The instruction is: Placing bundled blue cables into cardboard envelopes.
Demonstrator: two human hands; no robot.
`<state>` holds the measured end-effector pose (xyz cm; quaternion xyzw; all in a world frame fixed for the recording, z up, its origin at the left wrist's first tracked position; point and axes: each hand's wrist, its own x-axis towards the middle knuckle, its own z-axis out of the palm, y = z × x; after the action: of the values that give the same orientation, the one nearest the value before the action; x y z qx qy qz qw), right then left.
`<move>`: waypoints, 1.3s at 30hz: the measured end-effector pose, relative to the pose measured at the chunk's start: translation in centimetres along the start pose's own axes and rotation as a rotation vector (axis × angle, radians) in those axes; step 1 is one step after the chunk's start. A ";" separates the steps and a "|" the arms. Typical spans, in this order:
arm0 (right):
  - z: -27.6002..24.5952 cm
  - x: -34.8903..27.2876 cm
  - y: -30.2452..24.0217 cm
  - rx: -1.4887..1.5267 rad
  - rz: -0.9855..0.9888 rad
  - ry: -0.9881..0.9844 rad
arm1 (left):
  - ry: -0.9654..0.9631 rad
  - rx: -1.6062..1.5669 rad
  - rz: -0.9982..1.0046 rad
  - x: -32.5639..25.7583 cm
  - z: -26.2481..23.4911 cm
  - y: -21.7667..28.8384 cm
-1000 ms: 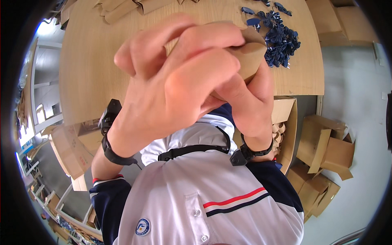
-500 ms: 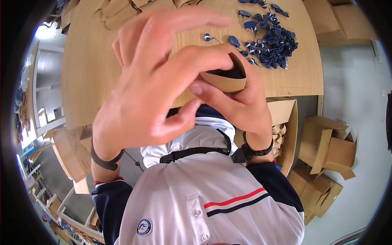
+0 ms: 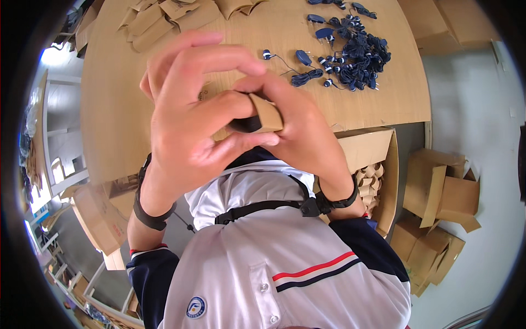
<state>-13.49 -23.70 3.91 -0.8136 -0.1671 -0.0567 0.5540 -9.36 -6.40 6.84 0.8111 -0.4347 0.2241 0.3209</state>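
Brown carton (image 3: 268, 115) sits between left hand (image 3: 189, 120), pinching open end, and right hand (image 3: 307, 126), clasping right side. Likely step: shaping mouth; next move seemingly needs steady right grip. Navy earphones (image 3: 359, 60) lie beyond carton, rightward.

To the right I see open brown cartons (image 3: 457, 198), with a larger carton (image 3: 470, 24) far right, and a white frame (image 3: 63, 80) and tan box (image 3: 97, 216) left.

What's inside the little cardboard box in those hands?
The open end of the small cardboard box shows only dark shadow. The left hand covers part of it, and whether anything lies deeper cannot be seen.
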 end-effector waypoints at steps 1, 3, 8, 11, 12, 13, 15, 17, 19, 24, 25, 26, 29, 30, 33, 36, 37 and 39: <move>0.1 0.0 0.0 0.014 0.019 -0.011 | -0.001 -0.016 0.003 -0.1 0.0 -0.3; 0.3 0.0 0.2 0.008 0.023 -0.005 | -0.016 -0.017 0.000 -0.5 -0.2 -0.4; 0.2 0.2 0.3 -0.009 0.013 -0.046 | -0.055 -0.035 -0.007 -1.5 -0.5 -1.2; -0.5 0.2 1.5 0.055 0.026 -0.155 | -0.005 -0.172 -0.019 -2.3 -1.3 -2.2; -1.2 0.3 2.3 -0.019 0.103 -0.196 | 0.173 -0.243 -0.055 -2.5 -1.7 -2.9; -1.7 0.3 2.8 -0.093 0.180 -0.239 | 0.352 -0.312 -0.091 -2.7 -2.0 -3.5; -1.8 0.4 3.2 -0.155 0.143 -0.126 | 0.288 -0.353 -0.094 -2.7 -2.9 -4.7; -2.0 0.9 3.8 -0.444 -0.084 0.031 | 0.158 -0.452 -0.139 -2.4 -3.5 -4.7; -2.4 1.3 3.2 -0.508 -0.168 0.083 | 0.111 -0.468 -0.072 -1.9 -3.7 -4.6; -2.3 2.2 -1.5 0.568 0.141 -0.090 | -0.170 -0.575 0.061 -0.9 -3.3 -3.9; -1.8 2.1 -1.9 0.736 0.213 -0.244 | -0.186 -0.532 0.070 -0.9 -3.1 -3.6; -1.3 2.2 -2.1 0.900 0.278 -0.403 | -0.187 -0.531 0.071 -1.0 -2.9 -3.7; -1.1 2.2 -1.9 0.999 0.273 -0.279 | 0.104 -0.592 -0.050 -1.5 -1.5 -3.0; -1.2 2.1 -1.7 1.008 0.257 -0.182 | 0.102 -0.594 -0.048 -1.4 -0.7 -1.9; -0.4 2.0 -2.1 0.923 0.200 0.041 | 0.279 -0.930 -0.664 -1.6 0.8 0.7; 0.5 2.1 -2.5 0.809 0.197 0.236 | 0.192 -0.848 -0.795 -1.2 0.3 3.2; 0.7 2.2 -2.2 0.698 0.162 0.264 | 0.206 -0.686 -0.717 -1.4 1.2 3.2; 0.6 2.0 -1.3 0.587 0.127 0.288 | 0.195 -0.681 -0.693 -1.7 2.2 2.9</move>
<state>-12.12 -22.25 5.39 -0.6115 -0.0451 -0.0860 0.7853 -12.54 -8.27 5.21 0.7323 -0.1557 0.0241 0.6625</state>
